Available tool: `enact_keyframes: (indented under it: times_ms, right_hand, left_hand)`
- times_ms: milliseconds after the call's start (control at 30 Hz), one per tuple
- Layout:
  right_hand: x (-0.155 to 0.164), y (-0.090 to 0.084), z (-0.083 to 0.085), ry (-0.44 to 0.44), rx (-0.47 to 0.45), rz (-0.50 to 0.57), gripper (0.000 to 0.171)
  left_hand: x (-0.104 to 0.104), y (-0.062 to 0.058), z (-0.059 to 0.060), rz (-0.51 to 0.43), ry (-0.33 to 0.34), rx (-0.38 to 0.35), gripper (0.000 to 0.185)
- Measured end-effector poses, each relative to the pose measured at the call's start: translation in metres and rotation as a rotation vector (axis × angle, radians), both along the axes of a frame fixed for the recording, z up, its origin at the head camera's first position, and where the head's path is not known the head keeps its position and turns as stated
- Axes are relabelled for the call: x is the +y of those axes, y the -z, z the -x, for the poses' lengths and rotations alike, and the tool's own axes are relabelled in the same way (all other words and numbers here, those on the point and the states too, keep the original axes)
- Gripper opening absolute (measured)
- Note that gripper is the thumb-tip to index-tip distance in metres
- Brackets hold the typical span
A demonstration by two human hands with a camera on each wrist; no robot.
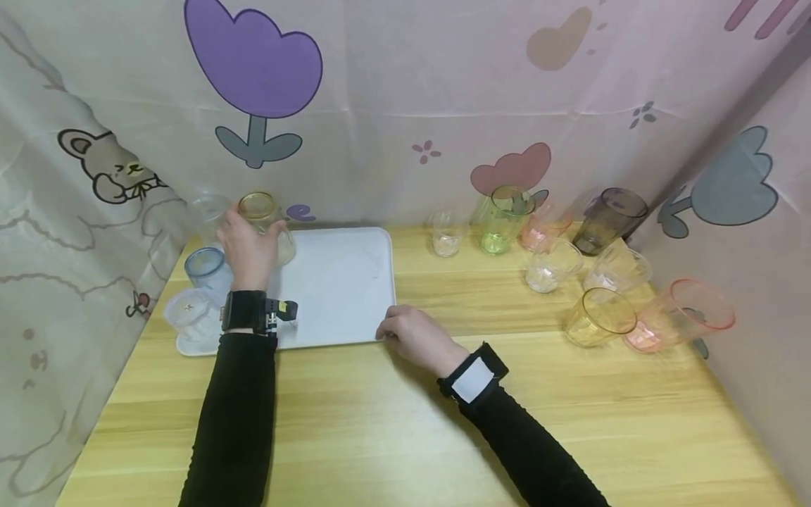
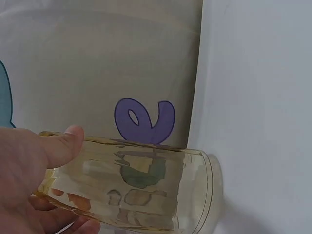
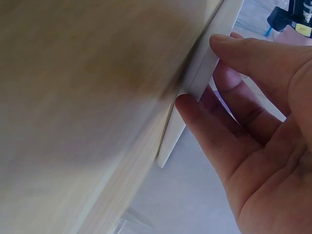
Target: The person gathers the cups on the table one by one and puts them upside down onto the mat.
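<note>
My left hand (image 1: 248, 243) grips a clear yellow cup (image 1: 258, 208) at the back left of a white tray (image 1: 342, 282). In the left wrist view my thumb (image 2: 63, 144) lies along the side of the yellow cup (image 2: 146, 190) and my fingers curl beneath it; the cup is tilted over the tray (image 2: 258, 97). My right hand (image 1: 408, 332) pinches the tray's near right corner. In the right wrist view the thumb (image 3: 243, 48) sits on the tray rim (image 3: 209, 68) and the fingers (image 3: 204, 122) reach under it.
On the tray's left side stand a blue cup (image 1: 205, 267) and two clear cups (image 1: 190, 313). Several cups, among them green (image 1: 500, 218), dark grey (image 1: 608, 218), amber (image 1: 598, 317) and pink (image 1: 684, 313), crowd the table's right side. Printed cloth walls close in the back and sides.
</note>
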State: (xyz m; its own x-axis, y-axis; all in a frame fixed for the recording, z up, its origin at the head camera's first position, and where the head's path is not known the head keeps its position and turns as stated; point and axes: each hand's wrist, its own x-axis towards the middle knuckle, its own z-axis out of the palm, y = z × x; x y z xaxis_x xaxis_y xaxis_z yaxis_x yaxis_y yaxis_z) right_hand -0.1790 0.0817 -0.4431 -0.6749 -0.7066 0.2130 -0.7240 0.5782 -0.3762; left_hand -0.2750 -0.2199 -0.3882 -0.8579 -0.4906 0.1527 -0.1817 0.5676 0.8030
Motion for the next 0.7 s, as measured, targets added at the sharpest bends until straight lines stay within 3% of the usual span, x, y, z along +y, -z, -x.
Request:
enact_keyframes:
  times_ms: [467,700]
  right_hand:
    - [0.0,0.002,0.0,0.008,0.006,0.011,0.021]
    - [-0.002,0.002,0.0,0.008,-0.018,0.015,0.01]
  left_hand:
    - [-0.007,0.005,0.009,-0.007,0.01,-0.062,0.093]
    - [-0.009,0.008,0.012,0.026,-0.001,-0.038,0.089]
